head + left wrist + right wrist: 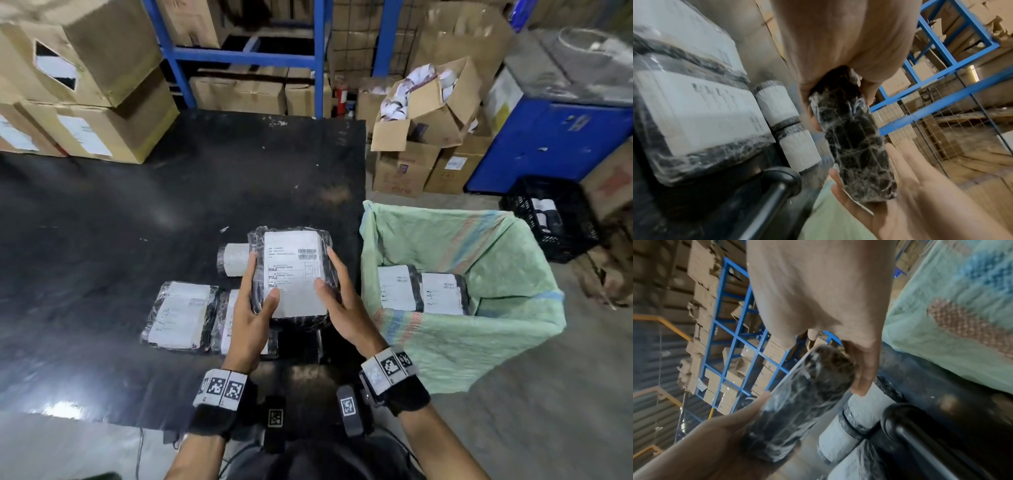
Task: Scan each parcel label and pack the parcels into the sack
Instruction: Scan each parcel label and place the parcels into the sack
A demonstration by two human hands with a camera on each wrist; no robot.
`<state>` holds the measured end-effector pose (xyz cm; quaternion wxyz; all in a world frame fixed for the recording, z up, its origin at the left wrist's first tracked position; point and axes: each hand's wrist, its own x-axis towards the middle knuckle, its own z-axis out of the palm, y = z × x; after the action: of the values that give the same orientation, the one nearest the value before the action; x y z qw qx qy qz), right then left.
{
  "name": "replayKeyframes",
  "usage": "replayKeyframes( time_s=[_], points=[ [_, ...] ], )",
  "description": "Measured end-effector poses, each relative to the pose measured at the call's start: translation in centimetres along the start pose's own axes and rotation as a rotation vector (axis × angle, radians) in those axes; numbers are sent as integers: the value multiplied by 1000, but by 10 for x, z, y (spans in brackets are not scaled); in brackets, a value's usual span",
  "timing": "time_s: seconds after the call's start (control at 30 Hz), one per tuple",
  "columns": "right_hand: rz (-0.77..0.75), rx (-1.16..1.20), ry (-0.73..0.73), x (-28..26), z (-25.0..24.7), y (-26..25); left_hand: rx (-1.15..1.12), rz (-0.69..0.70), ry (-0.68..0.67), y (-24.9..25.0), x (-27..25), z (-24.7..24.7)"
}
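Observation:
I hold a black plastic-wrapped parcel with a white label face up above the black table. My left hand grips its left edge, thumb on the label. My right hand lies with straight fingers along the right edge, thumb touching the label. The left wrist view shows the parcel end-on, with the right hand flat beneath it. The green woven sack stands open to the right with two labelled parcels inside. On the table lie a flat parcel, another partly hidden behind my left hand, and a rolled one.
Stacked cardboard boxes stand on the table's far left. A blue rack with more boxes rises behind. Open cartons, a blue cabinet and a black crate stand beyond the sack.

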<state>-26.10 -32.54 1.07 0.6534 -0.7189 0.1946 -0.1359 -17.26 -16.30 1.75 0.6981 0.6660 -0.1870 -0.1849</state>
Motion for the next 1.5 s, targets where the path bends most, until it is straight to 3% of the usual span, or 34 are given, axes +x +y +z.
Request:
replayKeyframes(
  time_s=[0.33,0.57,0.7,0.8,0.97,1.2,1.33,1.5],
  points=[
    [-48,-174,318,-21,-71,-7,-48,-24,-222,0,17,92],
    [-59,-116,449,-20,-148,-26,24,94,-417,3,49,170],
    [-9,-172,439,-5,-197,-30,351,121,-376,-6,72,203],
    [100,-244,392,13,-237,-21,571,93,-275,-24,82,206],
    [447,-462,265,43,-284,3,930,114,-270,-65,91,201],
    [810,-677,104,77,-328,53,1110,116,-343,-93,93,208],
    [883,-751,48,86,-346,78,1140,94,-346,-96,93,214],
    [872,-733,176,88,-356,112,1150,108,-336,-94,91,215]
  ],
)
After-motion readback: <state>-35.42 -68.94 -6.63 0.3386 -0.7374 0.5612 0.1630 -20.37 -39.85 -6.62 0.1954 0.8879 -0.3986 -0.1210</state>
